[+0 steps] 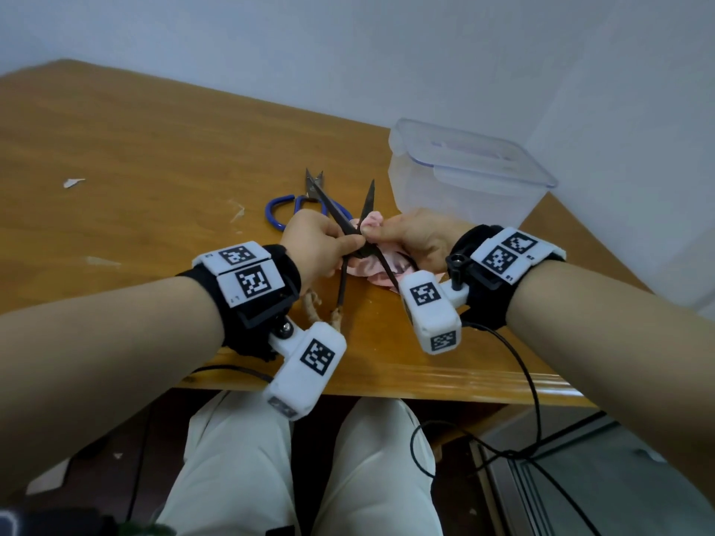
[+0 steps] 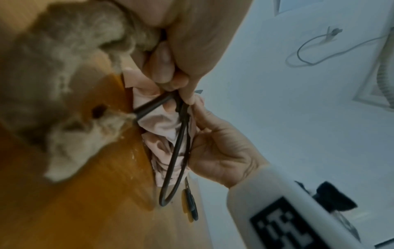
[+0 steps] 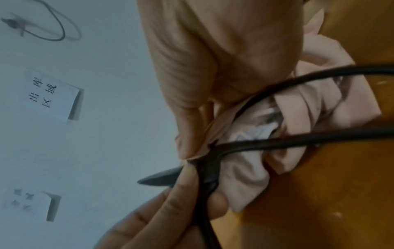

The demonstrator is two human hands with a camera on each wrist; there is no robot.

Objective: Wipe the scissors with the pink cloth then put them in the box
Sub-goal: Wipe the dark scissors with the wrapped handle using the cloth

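Both forearms converge: left hand point(image 1: 315, 241) pinches black scissors point(image 1: 350, 230), right hand point(image 1: 418, 236) pinches pink cloth point(image 1: 381, 270).

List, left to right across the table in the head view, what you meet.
Paper scrap → blue-handled scissors → left hand → right hand → clear plastic box.

A plain workroom: wooden table point(image 1: 154, 156), bare white wall point(image 1: 387, 44) (paper labels point(image 3: 53, 94) taped up).
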